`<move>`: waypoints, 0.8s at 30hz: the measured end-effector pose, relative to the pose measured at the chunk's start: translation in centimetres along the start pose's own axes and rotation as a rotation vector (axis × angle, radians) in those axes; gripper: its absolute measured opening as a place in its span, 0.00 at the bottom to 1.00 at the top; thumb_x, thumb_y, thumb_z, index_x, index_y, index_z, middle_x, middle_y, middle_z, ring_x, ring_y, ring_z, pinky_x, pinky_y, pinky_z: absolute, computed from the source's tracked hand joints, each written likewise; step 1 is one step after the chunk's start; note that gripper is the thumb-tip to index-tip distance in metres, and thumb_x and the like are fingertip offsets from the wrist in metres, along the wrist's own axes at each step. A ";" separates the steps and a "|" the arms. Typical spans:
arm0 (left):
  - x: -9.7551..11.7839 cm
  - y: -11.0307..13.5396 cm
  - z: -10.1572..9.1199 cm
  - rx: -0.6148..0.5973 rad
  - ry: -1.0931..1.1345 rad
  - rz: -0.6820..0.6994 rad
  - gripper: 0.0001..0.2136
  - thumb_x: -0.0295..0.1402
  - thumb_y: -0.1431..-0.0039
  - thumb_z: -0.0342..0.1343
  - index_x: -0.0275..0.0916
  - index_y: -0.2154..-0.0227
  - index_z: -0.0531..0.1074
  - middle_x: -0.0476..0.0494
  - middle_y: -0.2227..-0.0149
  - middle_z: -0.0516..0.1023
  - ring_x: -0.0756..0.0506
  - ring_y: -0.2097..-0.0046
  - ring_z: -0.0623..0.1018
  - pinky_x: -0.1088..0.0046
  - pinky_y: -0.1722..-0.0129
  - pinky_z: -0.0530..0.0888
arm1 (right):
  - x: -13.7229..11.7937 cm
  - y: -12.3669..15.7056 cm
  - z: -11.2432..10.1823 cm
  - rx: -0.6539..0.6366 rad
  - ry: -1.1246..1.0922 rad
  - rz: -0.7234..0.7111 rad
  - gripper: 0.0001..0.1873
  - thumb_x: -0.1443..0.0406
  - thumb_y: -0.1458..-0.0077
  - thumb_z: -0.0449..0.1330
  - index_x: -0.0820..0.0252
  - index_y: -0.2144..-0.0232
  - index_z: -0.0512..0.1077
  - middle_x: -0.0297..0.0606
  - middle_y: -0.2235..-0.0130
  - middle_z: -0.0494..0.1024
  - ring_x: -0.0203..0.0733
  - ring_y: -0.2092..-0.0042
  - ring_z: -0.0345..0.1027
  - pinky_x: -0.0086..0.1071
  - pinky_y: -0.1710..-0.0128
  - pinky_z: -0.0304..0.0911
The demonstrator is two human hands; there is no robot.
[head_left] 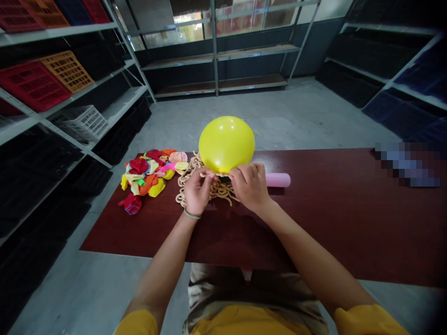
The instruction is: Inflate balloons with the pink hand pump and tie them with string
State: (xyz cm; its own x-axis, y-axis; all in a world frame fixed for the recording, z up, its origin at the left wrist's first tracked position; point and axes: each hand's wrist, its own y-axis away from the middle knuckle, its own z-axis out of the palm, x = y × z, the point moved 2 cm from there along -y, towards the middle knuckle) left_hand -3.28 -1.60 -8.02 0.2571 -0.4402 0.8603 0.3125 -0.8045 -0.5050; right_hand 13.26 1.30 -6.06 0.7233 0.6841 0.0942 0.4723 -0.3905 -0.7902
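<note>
I have both forearms reaching forward over the table (331, 223), wrists angled inward, so that the left hand (198, 193) and the right hand (251, 186) nearly meet. Both have fingers closed in a pinch at the near end of the balloon (226, 142), which is yellow, round and inflated, and sits just beyond my fingertips. A thin beige length shows between them; which fingers grip it I cannot tell. Curly strands (223, 190) lie beneath and beside the left hand, a pink tube (279, 180) just beyond the right, and a heap of limp balloons (150, 174) farther left. On the left rack, I see a red crate (33, 83), an orange crate (66, 72) and a white crate (85, 123), their contents too unclear to read. The table's near edge passes under my forearms; its top runs well right of the tube, and beyond its far edge floor (300, 111) stretches to the rear shelves (251, 86).
</note>
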 end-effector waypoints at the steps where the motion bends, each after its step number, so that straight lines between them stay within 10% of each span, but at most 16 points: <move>1: -0.1 0.0 0.0 -0.002 0.011 -0.005 0.07 0.36 0.39 0.57 0.39 0.64 0.72 0.48 0.71 0.77 0.51 0.71 0.76 0.75 0.70 0.75 | 0.0 0.0 0.0 0.008 0.006 -0.001 0.06 0.69 0.39 0.53 0.60 0.64 0.70 0.39 0.64 0.71 0.42 0.61 0.59 0.40 0.58 0.52; 13: 1.5 -1.7 1.8 -0.053 0.255 -0.109 0.08 0.37 0.42 0.60 0.38 0.68 0.70 0.49 0.72 0.77 0.50 0.71 0.76 0.73 0.67 0.74 | 2.4 -2.9 -3.6 0.012 -0.066 0.002 0.07 0.64 0.37 0.53 0.60 0.58 0.67 0.42 0.59 0.73 0.45 0.56 0.64 0.39 0.55 0.57; 24: 0.4 -4.5 8.4 -0.161 0.281 -0.093 0.10 0.39 0.43 0.60 0.38 0.64 0.70 0.47 0.69 0.77 0.49 0.67 0.78 0.72 0.62 0.74 | 9.4 3.9 -2.5 0.056 -0.145 0.134 0.14 0.65 0.39 0.55 0.59 0.51 0.65 0.45 0.54 0.73 0.47 0.50 0.65 0.43 0.50 0.61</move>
State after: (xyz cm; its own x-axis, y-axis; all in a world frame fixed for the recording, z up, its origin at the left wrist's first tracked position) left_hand 3.11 5.19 -5.94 -0.0346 -0.4362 0.8992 0.1683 -0.8894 -0.4250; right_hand 23.21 4.65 -6.76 0.6956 0.7116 -0.0990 0.3453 -0.4520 -0.8225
